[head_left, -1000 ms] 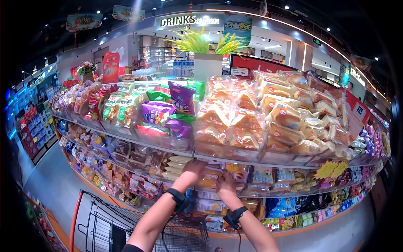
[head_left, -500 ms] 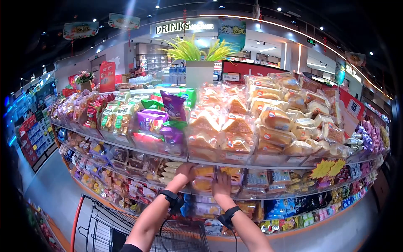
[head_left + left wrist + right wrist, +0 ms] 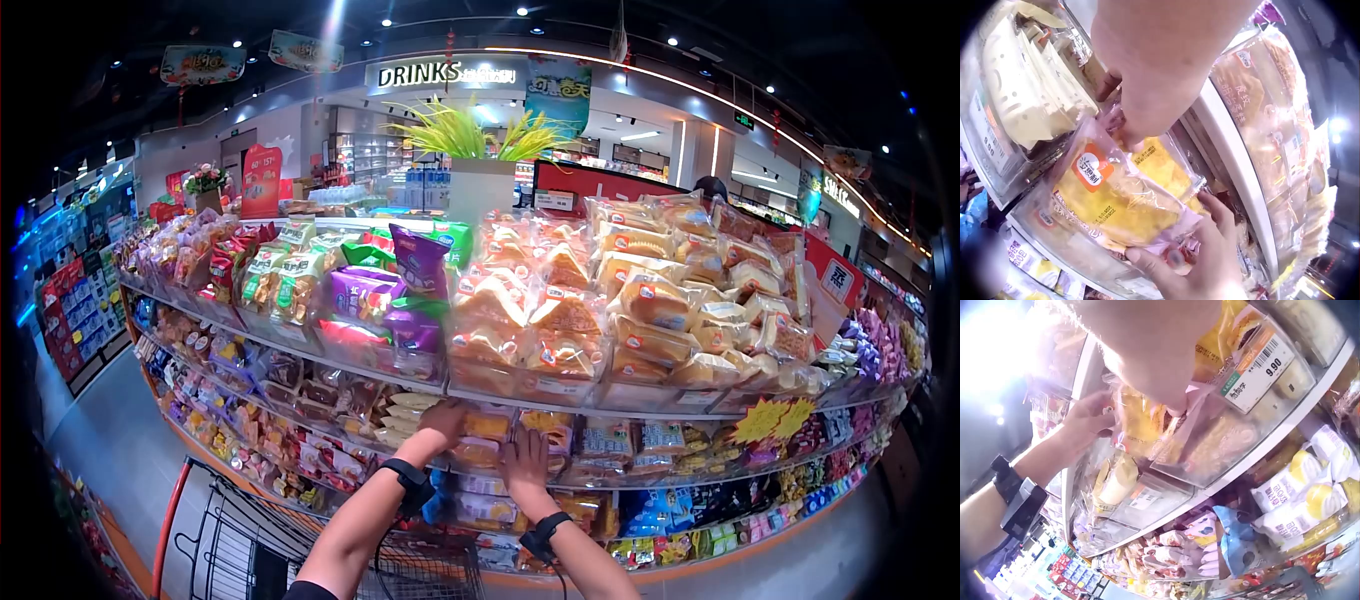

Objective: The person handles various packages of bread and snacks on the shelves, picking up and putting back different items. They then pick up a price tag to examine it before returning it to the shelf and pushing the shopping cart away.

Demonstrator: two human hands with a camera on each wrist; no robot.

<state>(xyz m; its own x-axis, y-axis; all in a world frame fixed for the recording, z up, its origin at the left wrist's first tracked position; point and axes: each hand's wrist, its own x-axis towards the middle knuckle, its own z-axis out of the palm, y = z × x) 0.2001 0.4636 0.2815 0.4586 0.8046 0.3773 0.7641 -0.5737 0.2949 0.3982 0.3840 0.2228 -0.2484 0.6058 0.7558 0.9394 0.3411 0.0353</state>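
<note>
Both hands are at the second shelf, on a flat yellow bread package (image 3: 1116, 200) in clear wrap with an orange round label. My left hand (image 3: 443, 420) pinches its far wrapper end between thumb and fingertips. At the opposite end my right hand (image 3: 525, 462) grips it, the thumb (image 3: 1150, 265) along the front edge and the fingers over the side. Another yellow bread package (image 3: 1169, 165) lies right behind the first. In the right wrist view the left hand (image 3: 1088, 415) reaches in from the left, and a 9.90 price tag (image 3: 1259, 365) sits on the shelf front.
Cream-coloured packs (image 3: 1019, 87) stand left of the bread. The upper shelf edge (image 3: 1235, 131) runs close above the hands, with wrapped sandwiches (image 3: 490, 310) and purple chip bags (image 3: 420, 260) on it. A wire shopping cart (image 3: 225, 520) stands below at the left.
The left hand, blurred a second ago, is now steadier at the package. The right hand's fingers reach straighter up over the package's side. The view has shifted slightly.
</note>
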